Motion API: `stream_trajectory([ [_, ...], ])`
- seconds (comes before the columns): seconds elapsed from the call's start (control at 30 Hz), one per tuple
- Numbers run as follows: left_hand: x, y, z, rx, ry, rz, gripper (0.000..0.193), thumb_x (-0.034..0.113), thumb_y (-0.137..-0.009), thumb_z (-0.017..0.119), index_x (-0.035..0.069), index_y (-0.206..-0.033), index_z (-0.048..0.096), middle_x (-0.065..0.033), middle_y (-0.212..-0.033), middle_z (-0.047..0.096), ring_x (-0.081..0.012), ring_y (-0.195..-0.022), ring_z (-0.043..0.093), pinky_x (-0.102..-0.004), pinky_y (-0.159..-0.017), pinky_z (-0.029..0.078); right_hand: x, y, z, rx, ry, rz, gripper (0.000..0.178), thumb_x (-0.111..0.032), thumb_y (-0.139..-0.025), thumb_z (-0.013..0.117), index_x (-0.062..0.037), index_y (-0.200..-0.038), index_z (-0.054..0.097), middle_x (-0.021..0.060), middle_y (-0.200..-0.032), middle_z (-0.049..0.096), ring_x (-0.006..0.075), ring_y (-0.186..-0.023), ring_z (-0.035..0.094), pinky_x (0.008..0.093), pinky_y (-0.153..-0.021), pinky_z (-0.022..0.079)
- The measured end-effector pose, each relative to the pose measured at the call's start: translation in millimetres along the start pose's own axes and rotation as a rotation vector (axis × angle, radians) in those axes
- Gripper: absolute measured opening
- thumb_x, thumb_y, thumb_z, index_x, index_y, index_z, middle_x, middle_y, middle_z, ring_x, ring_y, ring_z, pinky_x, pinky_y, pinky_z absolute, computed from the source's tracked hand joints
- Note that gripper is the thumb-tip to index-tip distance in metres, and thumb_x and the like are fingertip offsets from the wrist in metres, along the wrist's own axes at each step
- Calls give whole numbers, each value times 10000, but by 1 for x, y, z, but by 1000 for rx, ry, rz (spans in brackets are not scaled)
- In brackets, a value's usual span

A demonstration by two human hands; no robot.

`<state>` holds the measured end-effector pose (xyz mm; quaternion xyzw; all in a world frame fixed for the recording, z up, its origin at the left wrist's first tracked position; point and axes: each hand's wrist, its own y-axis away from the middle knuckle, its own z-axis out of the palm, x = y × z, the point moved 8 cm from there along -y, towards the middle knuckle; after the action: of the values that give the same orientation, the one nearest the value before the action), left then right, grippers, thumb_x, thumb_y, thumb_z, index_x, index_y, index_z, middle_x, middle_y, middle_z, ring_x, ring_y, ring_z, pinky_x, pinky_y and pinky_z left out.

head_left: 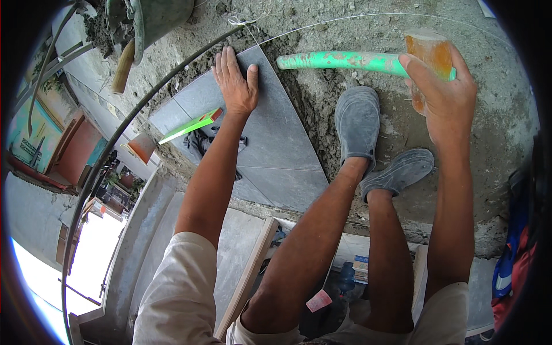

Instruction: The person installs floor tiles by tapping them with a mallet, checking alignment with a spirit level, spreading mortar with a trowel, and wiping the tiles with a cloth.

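My left hand (237, 86) lies flat with fingers stretched on the far corner of the grey floor tiles (282, 149). In my right hand (445, 95) is a mallet (351, 61) with an orange head and a mortar-smeared green handle. I grip it around the head, and the handle points left, toward the tile edge. A bright green bar (188, 126) with a red end lies on the tiles beside my left forearm. Next to it are dark, tangled-looking items (197, 144), partly hidden by that arm.
A white string (322, 23) runs past the tile corner over rough mortar (310, 109). A long dark rod or hose (123, 123) curves along the left. At the top left stand a bucket (164, 23) and a wooden handle (122, 66). My grey shoes (357, 123) are on the mortar.
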<state>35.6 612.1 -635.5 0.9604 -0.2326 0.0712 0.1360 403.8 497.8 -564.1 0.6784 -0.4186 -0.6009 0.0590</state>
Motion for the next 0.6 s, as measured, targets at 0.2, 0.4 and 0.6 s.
stream_trajectory([
  [0.2,-19,-33,-38,-104,50,39,588,492,-890,648,71,-1297,591,-169,-1272,605,-369,-1268,489,-535,-1150,230,-20,0,-52,-56,-41,-121,404,-232,-769,794,16,-1063,669,24,-801,647,67,-690,577,231,-620,467],
  [0.4,-14,-29,-28,-172,81,23,678,531,-778,749,103,-1290,634,-157,-1269,637,-353,-1205,563,-505,-1109,334,-5,-3,9,21,-66,-17,418,-206,-751,801,29,-1068,665,45,-851,676,87,-775,608,248,-709,495],
  [0.6,-27,-39,-34,-213,69,14,702,526,-734,781,110,-1283,645,-146,-1258,651,-336,-1222,568,-492,-1107,348,-11,3,-27,-30,-97,163,381,-209,-768,798,22,-1043,671,31,-845,672,75,-771,613,231,-675,492],
])
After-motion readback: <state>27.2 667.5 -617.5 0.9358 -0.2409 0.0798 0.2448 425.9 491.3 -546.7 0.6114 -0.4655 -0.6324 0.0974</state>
